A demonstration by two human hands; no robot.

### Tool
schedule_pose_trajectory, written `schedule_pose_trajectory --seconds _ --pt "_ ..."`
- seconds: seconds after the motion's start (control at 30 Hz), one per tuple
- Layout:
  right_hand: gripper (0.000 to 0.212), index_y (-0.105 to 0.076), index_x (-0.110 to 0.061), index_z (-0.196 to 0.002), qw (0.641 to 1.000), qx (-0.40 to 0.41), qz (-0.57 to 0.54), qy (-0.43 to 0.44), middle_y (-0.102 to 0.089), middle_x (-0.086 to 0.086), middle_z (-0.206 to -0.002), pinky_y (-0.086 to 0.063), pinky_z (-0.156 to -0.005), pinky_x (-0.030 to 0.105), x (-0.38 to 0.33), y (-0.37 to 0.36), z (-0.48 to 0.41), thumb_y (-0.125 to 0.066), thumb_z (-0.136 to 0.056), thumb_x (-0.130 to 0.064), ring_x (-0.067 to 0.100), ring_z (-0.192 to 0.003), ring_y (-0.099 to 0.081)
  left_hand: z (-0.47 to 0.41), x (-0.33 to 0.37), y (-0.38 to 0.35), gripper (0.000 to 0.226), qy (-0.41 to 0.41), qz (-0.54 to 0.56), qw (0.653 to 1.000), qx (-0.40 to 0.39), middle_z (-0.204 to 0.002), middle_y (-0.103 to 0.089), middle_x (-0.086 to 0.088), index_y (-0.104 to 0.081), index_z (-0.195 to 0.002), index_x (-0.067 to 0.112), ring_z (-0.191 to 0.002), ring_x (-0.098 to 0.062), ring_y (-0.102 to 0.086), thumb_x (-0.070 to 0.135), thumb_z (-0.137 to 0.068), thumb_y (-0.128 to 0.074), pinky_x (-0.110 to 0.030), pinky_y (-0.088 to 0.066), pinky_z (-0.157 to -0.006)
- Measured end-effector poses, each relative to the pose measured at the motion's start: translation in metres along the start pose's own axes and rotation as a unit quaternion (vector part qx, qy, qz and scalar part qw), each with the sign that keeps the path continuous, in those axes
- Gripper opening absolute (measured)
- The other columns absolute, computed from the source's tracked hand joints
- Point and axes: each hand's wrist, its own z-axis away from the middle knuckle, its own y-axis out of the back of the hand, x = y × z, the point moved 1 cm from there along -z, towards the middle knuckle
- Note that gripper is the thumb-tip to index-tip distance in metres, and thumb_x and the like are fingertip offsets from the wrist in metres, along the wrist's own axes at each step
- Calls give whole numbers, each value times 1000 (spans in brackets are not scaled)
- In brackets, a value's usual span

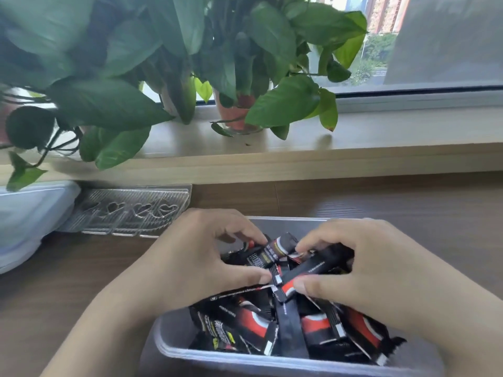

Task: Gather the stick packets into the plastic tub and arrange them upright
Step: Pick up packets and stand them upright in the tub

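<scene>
**Packets are in the tub but it's a tangle, and here's where it could slip**

So the stick packets (285,325) are basically all inside the plastic tub (174,346), which sits on the wooden table (408,213) right in front of the person. None of them look upright yet. They're lying crisscrossed in a loose heap, black and red wrappers pointing every which way, and one at the right end pokes out over the tub's rim.

Both hands are down in the pile. The left hand (190,257) has thumb and fingers curled closed around a packet near the top, and the right hand (362,268) is pinched shut on another one that crosses it. So two packets held, overlapping in the middle.

What I'd worry about:
- the wrappers look slick, so standing a few up while the rest lie flat probably just means they topple again
- pulling the crossed pair apart could drag neighbours up and flick one over the low wall
- the tub looks light and shallow, so a sideways push might skid it

Off to the left there's a clear heart-patterned tray (130,210) and a white bag (30,221), with potted plants (236,77) on the sill (394,131) behind. Nothing crowding the work.
</scene>
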Motion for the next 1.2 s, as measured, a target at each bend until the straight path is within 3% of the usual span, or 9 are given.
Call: schedule_pose_trajectory --seconds 0.17,0.33,0.77,1.0,1.2 --pt "38 -67 -47 -98 1000 3 24 -15 -59 -29 -93 -34 -69 4 -5 0 -3 -75 -65 -63 -13 -97 -49 4 -4 1 48 21 -14 1000 -6 -104 -70 29 -72 -100 44 -104 4 -65 64 -58 -84 -30 -52 -91" --pt "46 -65 -47 -108 999 2 38 -17 -54 -34 -91 -32 -69 0 -5 -1 -3 -74 -67 -64 -11 -102 -47 5 -4 2 56 28 -16 999 -6 -107 -69 30 -70 -104 49 -107 8 -62 75 -54 -78 -31 -51 -96" --pt "41 -67 -47 -101 1000 5 22 -10 -60 -29 -99 -34 -72 1 -5 -4 -4 -78 -64 -60 -15 -101 -51 8 2 1 56 37 -23 999 -10 -104 -68 35 -68 -103 53 -105 6 -62 77 -53 -74 -33 -51 -94" --pt "32 -67 -45 -98 999 -11 36 -12 -65 -30 -96 -38 -74 1 -9 0 6 -81 -69 -46 -19 -95 -54 18 8 -4 60 36 -70 997 -20 -102 -67 35 -64 -107 55 -101 5 -62 81 -53 -70 -30 -51 -89" --pt "31 -66 -41 -102 996 21 74 -37 -65 -27 -96 -39 -78 4 -16 2 19 -78 -76 -29 -10 -99 -56 28 30 -15 59 29 -106 994 -23 -99 -66 31 -64 -110 50 -93 10 -57 74 -58 -75 -21 -48 -86"
